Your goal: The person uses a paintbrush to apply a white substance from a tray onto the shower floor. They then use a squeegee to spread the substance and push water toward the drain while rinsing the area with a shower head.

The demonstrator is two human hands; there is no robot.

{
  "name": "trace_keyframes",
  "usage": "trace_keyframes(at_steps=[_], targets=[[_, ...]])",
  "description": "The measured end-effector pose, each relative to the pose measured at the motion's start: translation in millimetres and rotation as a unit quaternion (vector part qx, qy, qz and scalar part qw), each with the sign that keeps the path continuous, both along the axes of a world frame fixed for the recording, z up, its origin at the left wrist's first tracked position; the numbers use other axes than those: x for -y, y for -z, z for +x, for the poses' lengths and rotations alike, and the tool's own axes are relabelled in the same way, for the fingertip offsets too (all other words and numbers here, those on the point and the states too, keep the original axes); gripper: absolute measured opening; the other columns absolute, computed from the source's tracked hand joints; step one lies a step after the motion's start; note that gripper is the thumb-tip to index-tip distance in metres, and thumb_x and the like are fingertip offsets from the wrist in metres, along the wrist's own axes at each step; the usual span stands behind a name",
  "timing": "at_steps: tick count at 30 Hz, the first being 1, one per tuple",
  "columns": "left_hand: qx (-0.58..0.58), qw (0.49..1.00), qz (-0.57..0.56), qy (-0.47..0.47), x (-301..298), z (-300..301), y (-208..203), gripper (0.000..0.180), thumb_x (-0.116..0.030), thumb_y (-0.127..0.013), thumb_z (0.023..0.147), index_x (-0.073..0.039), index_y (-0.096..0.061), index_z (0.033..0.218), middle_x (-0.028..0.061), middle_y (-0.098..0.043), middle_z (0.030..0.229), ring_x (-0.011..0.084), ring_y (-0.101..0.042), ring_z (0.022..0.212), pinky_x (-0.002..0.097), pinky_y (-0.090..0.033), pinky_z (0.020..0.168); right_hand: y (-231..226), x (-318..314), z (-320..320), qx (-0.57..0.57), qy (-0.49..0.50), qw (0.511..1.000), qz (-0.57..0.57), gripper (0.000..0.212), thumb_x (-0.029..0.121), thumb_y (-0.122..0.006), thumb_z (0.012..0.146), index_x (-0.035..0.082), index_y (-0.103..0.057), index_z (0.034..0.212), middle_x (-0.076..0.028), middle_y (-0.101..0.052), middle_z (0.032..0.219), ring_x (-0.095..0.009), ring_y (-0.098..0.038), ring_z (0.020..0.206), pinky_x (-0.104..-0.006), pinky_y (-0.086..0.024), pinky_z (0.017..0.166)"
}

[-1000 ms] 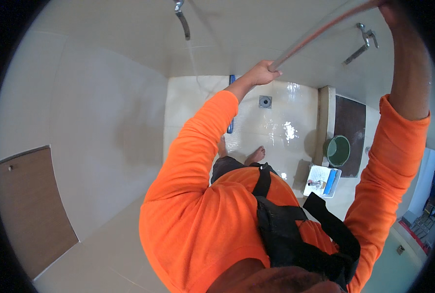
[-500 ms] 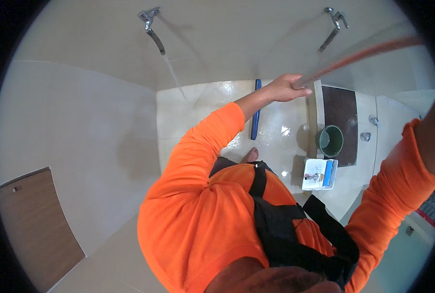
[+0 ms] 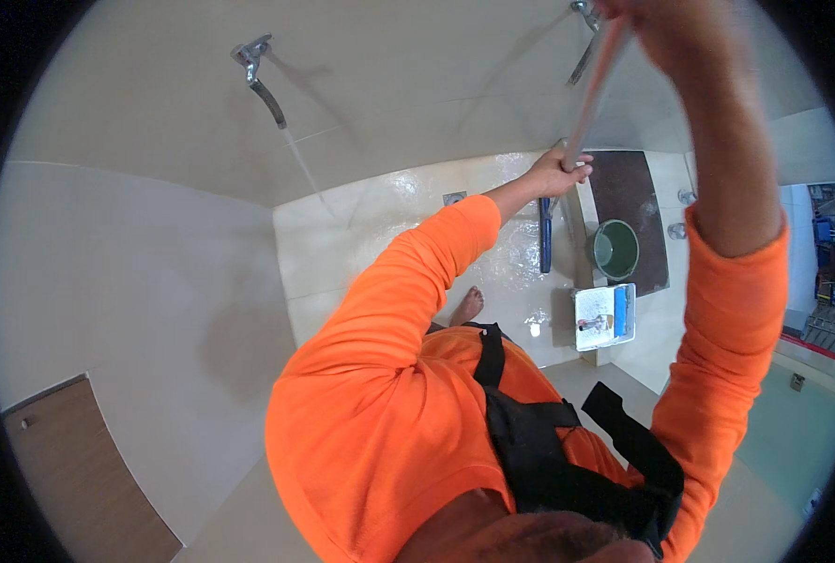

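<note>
My left hand (image 3: pixel 562 174) is closed round the lower part of the reddish pole (image 3: pixel 594 101) of a floor squeegee. Higher up, my right hand (image 3: pixel 650 30) grips the same pole near its top end; it is slightly blurred. The squeegee's long blue head (image 3: pixel 545 236) lies on the wet, shiny floor (image 3: pixel 408 220), just left of a low ledge. Part of the pole just above the head is hidden by my left hand.
Water runs from a wall tap (image 3: pixel 260 83) at the left; a second tap (image 3: pixel 583 56) is partly covered. Right of the ledge (image 3: pixel 582 211) are a dark mat (image 3: pixel 631 192), a green bucket (image 3: pixel 635 251) and a white tray (image 3: pixel 586 340) holding things. A floor drain (image 3: pixel 453 198) is near the wall.
The squeegee head has moved right, towards the ledge. My right hand has swung from the right edge to the top, and the pole stands steeper. My left hand stays on the pole.
</note>
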State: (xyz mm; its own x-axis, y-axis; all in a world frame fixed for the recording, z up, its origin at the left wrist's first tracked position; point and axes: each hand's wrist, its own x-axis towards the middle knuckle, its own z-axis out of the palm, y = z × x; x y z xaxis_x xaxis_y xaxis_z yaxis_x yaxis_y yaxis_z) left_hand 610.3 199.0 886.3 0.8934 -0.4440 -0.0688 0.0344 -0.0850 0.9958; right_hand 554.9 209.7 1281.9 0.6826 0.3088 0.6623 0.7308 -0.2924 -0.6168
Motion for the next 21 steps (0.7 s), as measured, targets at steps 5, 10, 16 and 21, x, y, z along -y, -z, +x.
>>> trace_keyframes(at_steps=[5, 10, 16, 21], targets=[[0.035, 0.998, 0.06, -0.002, -24, 9, 53, 0.051, -0.036, -0.058, 0.088, -0.014, -0.049, 0.132, 0.0107, -0.065, 0.103, 0.0203, -0.06, 0.099, 0.032, -0.044, 0.092, 36, -67, 4, -0.14, 0.001, 0.99, 0.0, 0.045, 0.04, -0.057, 0.091, 0.015, -0.047, 0.056, 0.003, -0.046, 0.049, -0.007, -0.04, 0.038, -0.0229, -0.03, 0.035], [0.019, 0.992, 0.118, 0.034, -89, -8, 40, 0.062, -0.035, -0.057, 0.089, -0.017, -0.033, 0.143, 0.0144, -0.061, 0.115, 0.0233, -0.056, 0.109, 0.0334, -0.041, 0.096, 37, -112, -4, -0.138, -0.127, 0.982, 0.012, 0.047, 0.045, -0.059, 0.089, 0.015, -0.046, 0.056, 0.005, -0.045, 0.047, -0.007, -0.041, 0.037, -0.0229, -0.034, 0.034], [0.086, 0.983, 0.16, 0.009, -164, -35, -11, 0.059, -0.034, -0.057, 0.089, -0.013, -0.036, 0.141, 0.0115, -0.063, 0.093, 0.0237, -0.06, 0.089, 0.0341, -0.047, 0.086, -4, -131, -10, -0.09, -0.181, 0.978, 0.059, 0.049, 0.049, -0.057, 0.089, 0.017, -0.044, 0.054, 0.007, -0.035, 0.039, -0.006, -0.035, 0.028, -0.0205, -0.032, 0.028], [0.062, 0.983, 0.171, -0.017, -201, -64, -23, 0.059, -0.034, -0.058, 0.089, -0.012, -0.037, 0.14, 0.0101, -0.063, 0.088, 0.0215, -0.061, 0.086, 0.0322, -0.047, 0.085, -6, -160, -38, -0.081, -0.181, 0.975, 0.101, 0.049, 0.046, -0.058, 0.09, 0.016, -0.042, 0.054, 0.007, -0.033, 0.039, -0.005, -0.034, 0.029, -0.0204, -0.032, 0.029]])
